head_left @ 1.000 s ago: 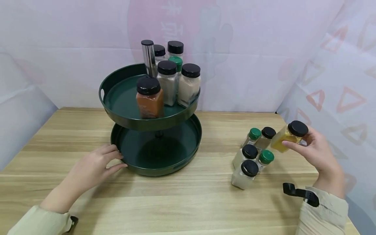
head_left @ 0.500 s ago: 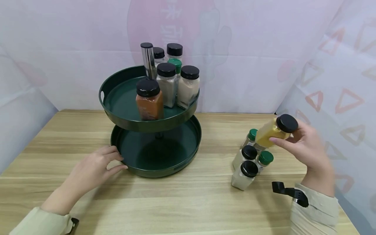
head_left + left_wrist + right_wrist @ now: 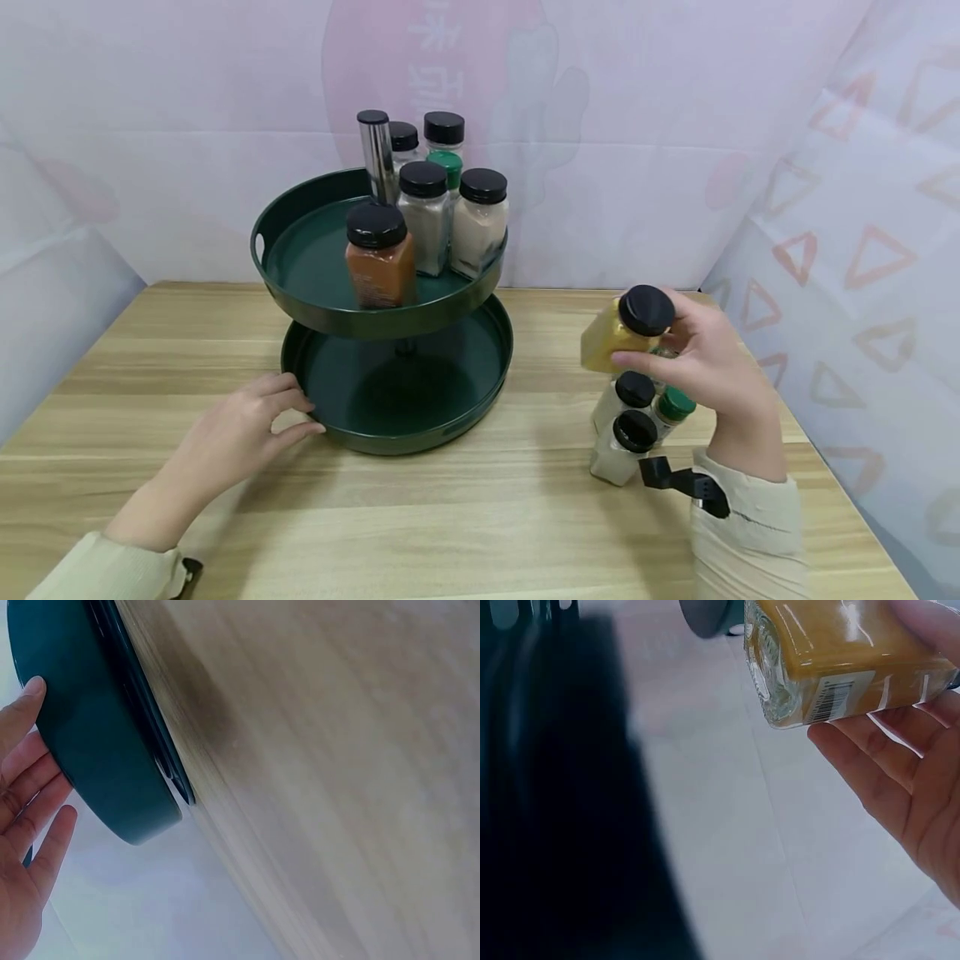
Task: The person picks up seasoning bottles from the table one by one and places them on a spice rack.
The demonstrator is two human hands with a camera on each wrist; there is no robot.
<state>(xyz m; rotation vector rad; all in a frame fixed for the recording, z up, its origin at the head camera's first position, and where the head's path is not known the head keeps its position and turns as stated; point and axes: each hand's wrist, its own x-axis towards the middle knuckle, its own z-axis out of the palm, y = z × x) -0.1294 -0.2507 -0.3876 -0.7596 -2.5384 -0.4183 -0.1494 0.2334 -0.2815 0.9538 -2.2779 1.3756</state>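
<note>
The right hand (image 3: 708,358) grips a yellow-filled jar (image 3: 613,340).

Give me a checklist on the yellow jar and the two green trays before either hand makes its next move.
1. Right hand holding yellow jar with thumb and fingers: ok.
2. Yellow jar upright: not ok, it is tilted.
3. Black lid tightened: cannot tell, though it is on.
4. Left hand touching lower tray: ok.
5. Orange jar upright on upper tray: ok.
6. Gap above table jars: cannot tell, partly hidden.
</note>
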